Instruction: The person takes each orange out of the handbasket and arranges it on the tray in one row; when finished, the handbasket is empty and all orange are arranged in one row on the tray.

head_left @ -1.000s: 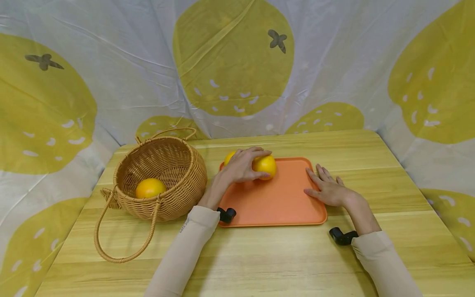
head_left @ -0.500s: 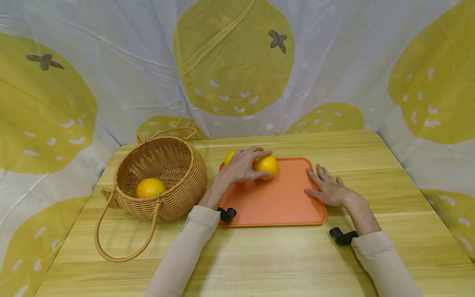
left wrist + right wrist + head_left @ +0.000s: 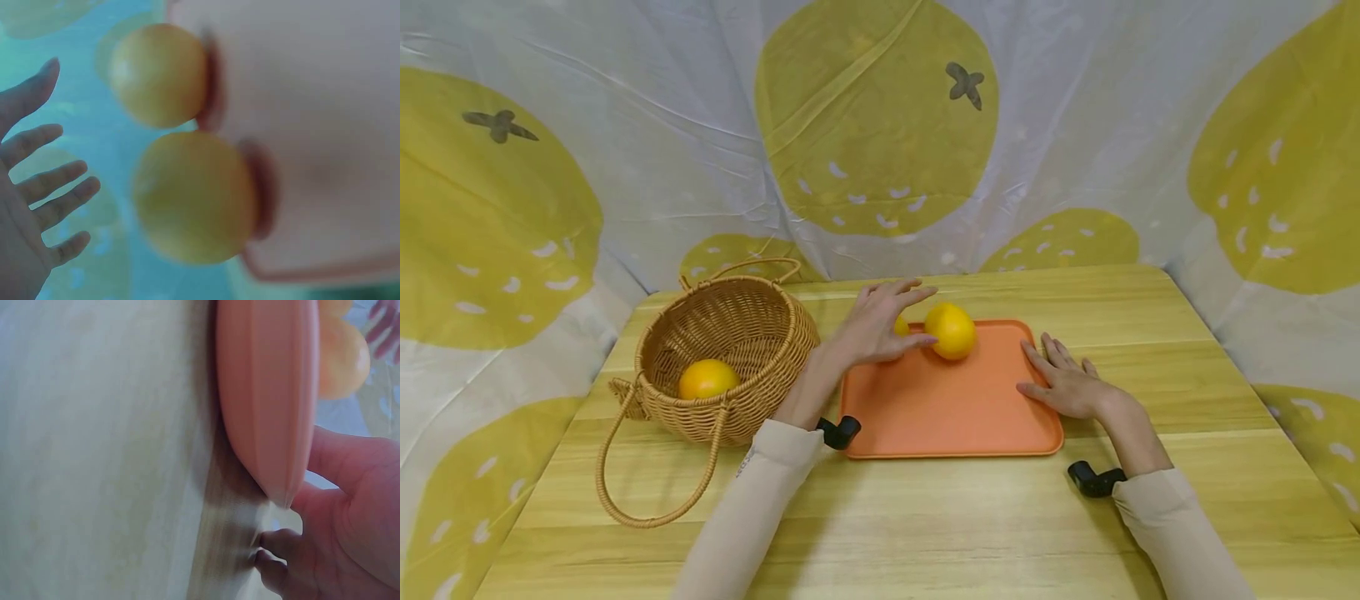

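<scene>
My left hand (image 3: 872, 327) hovers over the left part of a salmon-pink tray (image 3: 955, 410), fingers spread and holding nothing. Just right of its fingertips sits a yellow-orange orange (image 3: 951, 332) near the tray's back edge. A second orange (image 3: 901, 326) is mostly hidden behind the hand. The left wrist view shows both oranges side by side on the tray, with a gap between them and the spread fingers. My right hand (image 3: 1066, 387) rests with extended fingers at the tray's right edge; in the right wrist view its thumb and fingers lie along the rim.
To the left stands a wicker basket (image 3: 700, 425) with an orange (image 3: 709, 379) inside. One of its handles (image 3: 655, 521) hangs down over the wooden table (image 3: 970, 525) in front; the other sticks up at the back. A fruit-printed cloth (image 3: 880, 117) hangs behind the table.
The left hand has let go of the orange and moved left and slightly up. That orange now sits a little farther right on the tray. The right hand has stayed in place.
</scene>
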### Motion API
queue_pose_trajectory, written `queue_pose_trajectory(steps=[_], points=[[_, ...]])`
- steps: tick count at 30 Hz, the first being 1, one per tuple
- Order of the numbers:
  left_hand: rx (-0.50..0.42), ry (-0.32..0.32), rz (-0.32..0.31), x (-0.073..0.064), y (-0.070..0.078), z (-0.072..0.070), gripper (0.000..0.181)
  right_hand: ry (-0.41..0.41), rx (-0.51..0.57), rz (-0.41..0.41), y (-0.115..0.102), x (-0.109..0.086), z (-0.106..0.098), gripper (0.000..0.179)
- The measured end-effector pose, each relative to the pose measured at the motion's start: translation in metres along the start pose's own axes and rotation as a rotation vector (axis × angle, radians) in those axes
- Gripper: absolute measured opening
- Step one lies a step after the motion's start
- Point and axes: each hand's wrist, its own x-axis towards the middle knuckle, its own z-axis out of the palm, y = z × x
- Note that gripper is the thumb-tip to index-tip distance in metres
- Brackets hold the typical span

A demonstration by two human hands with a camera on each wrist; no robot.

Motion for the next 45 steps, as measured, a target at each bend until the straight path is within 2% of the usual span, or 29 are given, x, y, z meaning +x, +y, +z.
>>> queue_pose_trajectory(steps=[4, 8, 12, 16, 21, 24, 27, 30, 34, 38, 42, 45], points=[[-0.003, 0.063, 0.006, -0.016, 0.009, -0.032, 0.062, -0.002, 0.015, -0.008, 0.003, 0.001, 0.000, 0.088], [0.019, 0.122, 0.000, -0.036, 0.017, -0.070, 0.052, 0.007, 0.033, -0.013, 0.012, 0.003, 0.004, 0.091], [0.019, 0.151, -0.031, -0.059, 0.016, -0.109, 0.047, -0.001, 0.033, -0.012, 0.012, 0.002, 0.004, 0.091], [-0.045, 0.112, -0.083, -0.083, 0.002, -0.142, 0.042, -0.016, 0.008, 0.002, 0.005, 0.000, 0.000, 0.088], [-0.190, 0.010, -0.184, -0.108, -0.032, -0.170, 0.038, -0.020, -0.019, 0.014, 0.001, -0.001, 0.000, 0.085], [-0.249, -0.050, -0.242, -0.118, -0.057, -0.178, 0.037, -0.021, -0.019, 0.016, -0.001, 0.000, 0.000, 0.084], [-0.266, -0.114, -0.268, -0.124, -0.080, -0.181, 0.036, -0.022, -0.011, 0.011, -0.002, 0.000, -0.001, 0.085], [-0.282, -0.206, -0.284, -0.130, -0.096, -0.183, 0.036, -0.020, -0.003, 0.006, -0.001, 0.001, 0.000, 0.087], [-0.356, -0.374, -0.316, -0.131, -0.112, -0.180, 0.039, -0.021, -0.003, 0.006, 0.001, 0.001, 0.000, 0.086], [-0.441, -0.535, -0.389, -0.128, -0.129, -0.176, 0.039, -0.023, -0.006, 0.002, -0.003, -0.002, -0.001, 0.084], [-0.501, -0.642, -0.477, -0.125, -0.144, -0.169, 0.033, -0.023, -0.006, 0.001, -0.003, -0.001, -0.001, 0.084], [-0.551, -0.699, -0.521, -0.126, -0.155, -0.162, 0.033, -0.015, 0.002, -0.009, 0.000, 0.000, 0.000, 0.085]])
